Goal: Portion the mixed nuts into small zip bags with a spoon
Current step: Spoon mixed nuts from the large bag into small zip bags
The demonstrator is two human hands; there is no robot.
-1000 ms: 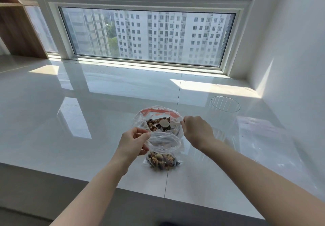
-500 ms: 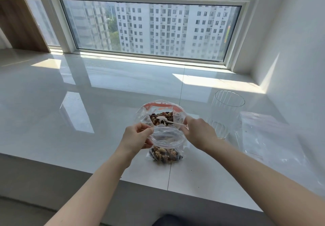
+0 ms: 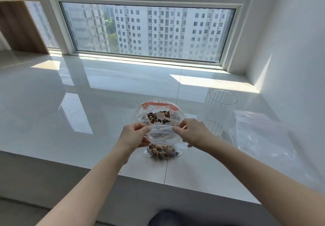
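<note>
While both hands [image 3: 134,135] [image 3: 194,134] pinch it: one small zip bag [image 3: 162,144] (one spoon [image 3: 166,117], two bags).

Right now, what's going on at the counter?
A person is portioning nuts. Both hands, left and right, pinch the small bag's mouth, nuts already in its bottom. The spoon lies in the big open bag behind. A clear cup and spare bags sit to the right.

Lit brightly by daylight through the window [image 3: 147,30]. Glossy counter [image 3: 52,113] streaked with glare, sun patches toward its far right corner, soft frame reflections at left. Bowed straight lines near the edges; slightly soft throughout.
</note>
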